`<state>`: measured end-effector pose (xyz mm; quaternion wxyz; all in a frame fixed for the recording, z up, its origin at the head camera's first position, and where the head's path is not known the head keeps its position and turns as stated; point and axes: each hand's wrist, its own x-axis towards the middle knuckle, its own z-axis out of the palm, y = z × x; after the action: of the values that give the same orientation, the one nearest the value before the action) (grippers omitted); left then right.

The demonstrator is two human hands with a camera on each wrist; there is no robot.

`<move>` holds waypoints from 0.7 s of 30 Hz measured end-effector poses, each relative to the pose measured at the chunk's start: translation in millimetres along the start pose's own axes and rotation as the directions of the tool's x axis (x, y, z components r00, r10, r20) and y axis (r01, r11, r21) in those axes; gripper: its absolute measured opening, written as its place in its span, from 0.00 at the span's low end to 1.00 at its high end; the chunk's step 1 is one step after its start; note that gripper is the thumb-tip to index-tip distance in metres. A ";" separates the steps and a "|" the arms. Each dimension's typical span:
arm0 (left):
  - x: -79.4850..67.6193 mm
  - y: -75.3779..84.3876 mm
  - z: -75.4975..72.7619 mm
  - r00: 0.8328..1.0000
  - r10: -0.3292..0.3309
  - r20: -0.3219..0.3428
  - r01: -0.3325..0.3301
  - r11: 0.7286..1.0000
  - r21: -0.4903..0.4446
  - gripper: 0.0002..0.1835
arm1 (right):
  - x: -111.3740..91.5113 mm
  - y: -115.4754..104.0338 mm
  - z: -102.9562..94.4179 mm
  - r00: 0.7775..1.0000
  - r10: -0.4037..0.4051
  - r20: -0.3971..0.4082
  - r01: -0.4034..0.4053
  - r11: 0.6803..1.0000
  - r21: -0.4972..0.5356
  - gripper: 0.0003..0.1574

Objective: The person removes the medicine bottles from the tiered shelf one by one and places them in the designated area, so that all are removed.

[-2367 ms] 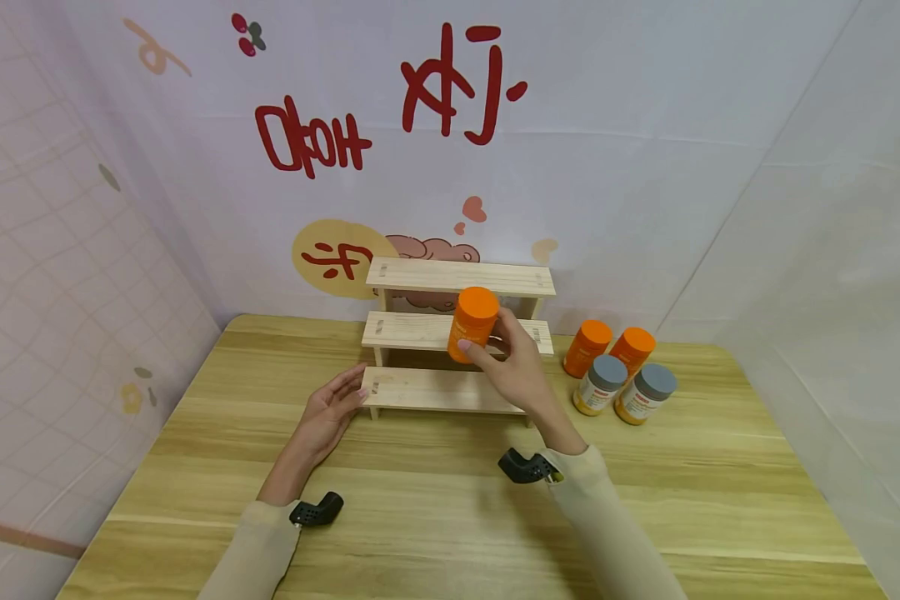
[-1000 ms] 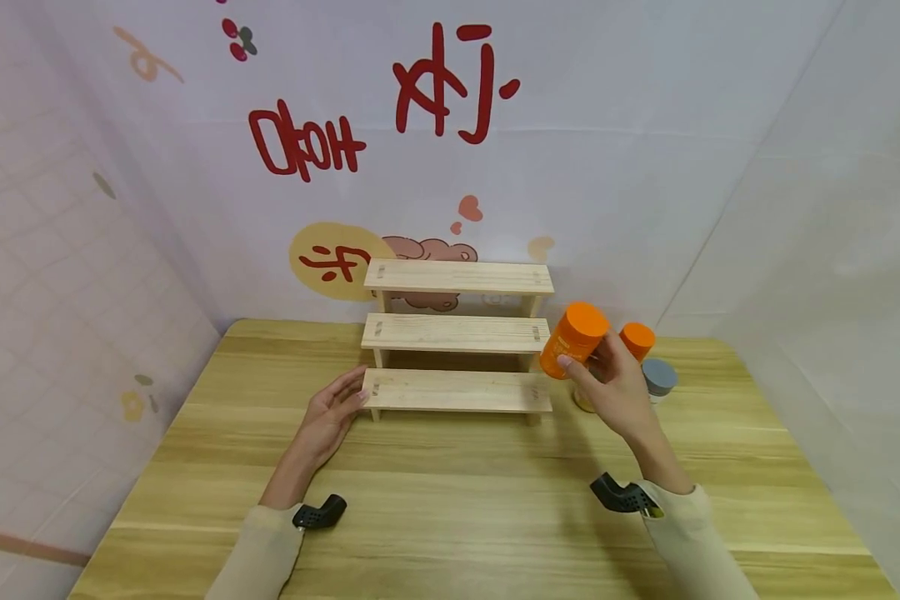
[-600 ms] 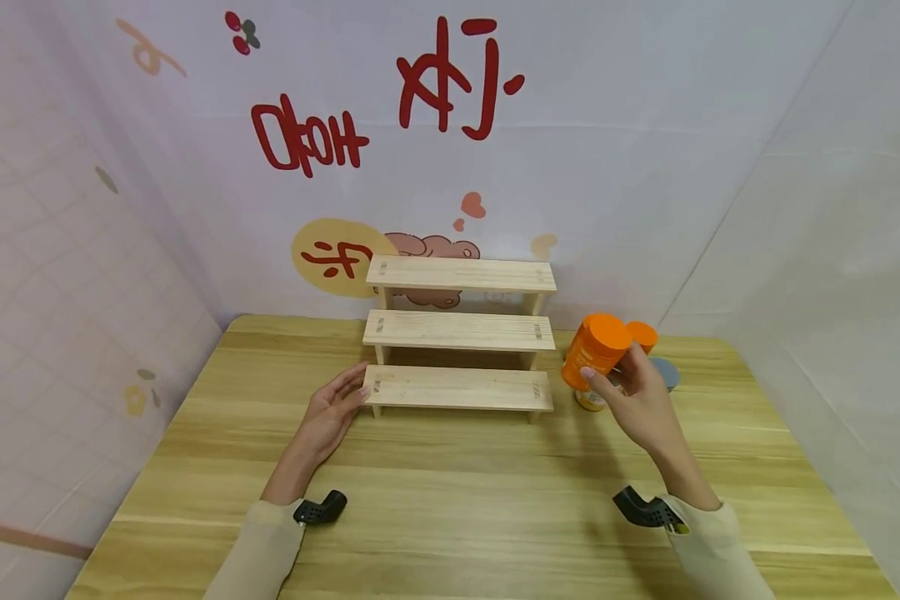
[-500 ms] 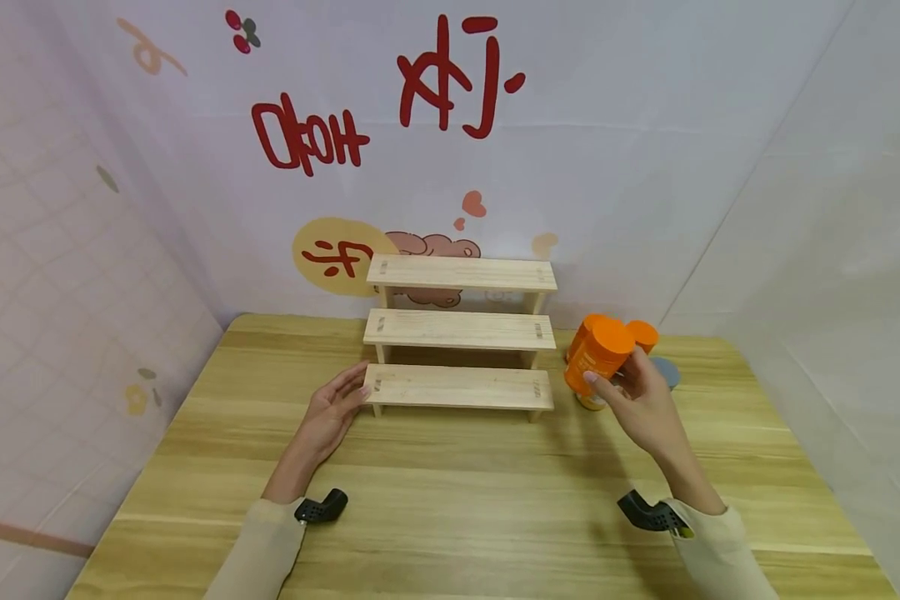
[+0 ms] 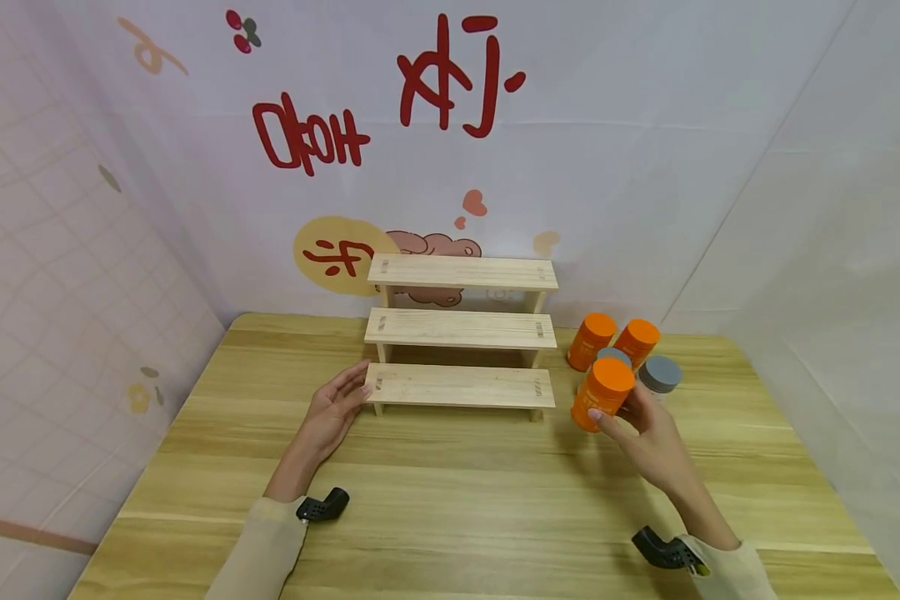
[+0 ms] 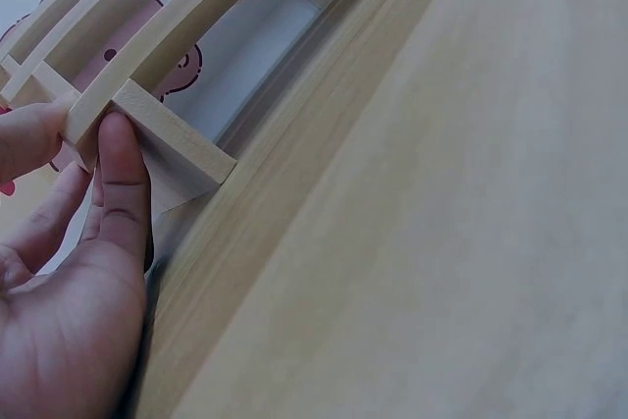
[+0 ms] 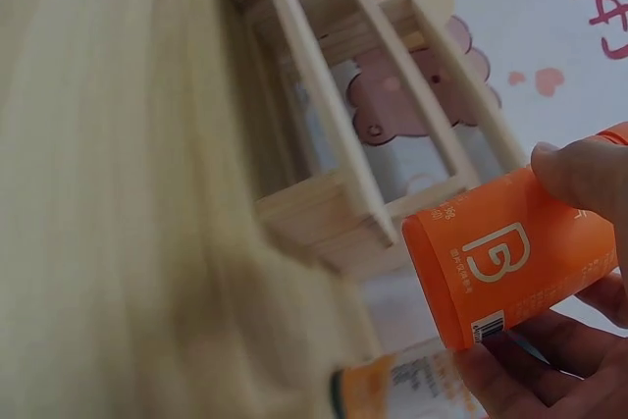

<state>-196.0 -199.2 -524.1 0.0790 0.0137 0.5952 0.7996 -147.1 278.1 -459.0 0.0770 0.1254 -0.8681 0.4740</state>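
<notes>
My right hand [image 5: 651, 435] grips an orange pill bottle [image 5: 602, 395] with an orange lid, thumb on the near side and fingers behind. In the right wrist view the bottle [image 7: 510, 252] tilts, its base close over the tabletop. My left hand [image 5: 332, 414] pinches the left end of the lowest step of a three-tier wooden display shelf [image 5: 461, 385]. The left wrist view shows the thumb above the board [image 6: 103, 95] and a finger under it. Just behind the held bottle stands a grey-lidded bottle [image 5: 613, 357], mostly hidden.
Two orange bottles, one at left [image 5: 592, 342] and one at right [image 5: 636, 342], stand at the back right by the white wall cloth [image 5: 630, 167]. Another grey-lidded bottle [image 5: 660, 374] stands right of them. All rest on the wooden table [image 5: 450, 508].
My right hand has carried the orange bottle from in front of the shelf rightward, then down and nearer, in front of the other bottles. The left hand has stayed at the shelf.
</notes>
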 end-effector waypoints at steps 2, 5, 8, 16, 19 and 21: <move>0.0 -0.2 0.2 1.000 -0.001 -0.001 0.001 1.000 0.002 0.35 | -4.2 5.5 0.7 1.000 0.009 -0.006 -0.009 1.000 -0.012 0.40; -0.2 0.1 0.2 1.000 -0.004 -0.003 0.004 1.000 0.004 0.35 | -10.0 13.0 1.2 0.999 0.029 -0.021 -0.029 0.999 -0.027 0.41; -1.1 0.7 -0.3 1.000 -0.004 0.001 0.004 1.000 0.010 0.35 | -15.1 18.7 1.9 0.999 0.044 -0.030 -0.045 0.999 -0.025 0.41; -1.4 -0.3 -1.3 1.000 -0.008 -0.006 0.008 1.000 0.013 0.34 | -24.7 33.2 4.7 0.996 0.083 -0.016 -0.083 0.997 -0.005 0.43; -0.9 -0.5 -1.3 1.000 -0.005 0.002 0.005 1.000 0.013 0.33 | -27.9 39.9 5.9 0.995 0.094 -0.010 -0.095 0.995 -0.007 0.43; -0.7 -0.3 -1.3 1.000 -0.004 0.002 0.004 1.000 0.010 0.33 | -30.0 43.4 6.8 0.995 0.104 -0.004 -0.104 0.994 -0.011 0.43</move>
<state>-195.3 -200.4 -524.7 0.0812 0.0139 0.5993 0.7963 -131.2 299.3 -505.1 0.0543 0.0786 -0.8760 0.4728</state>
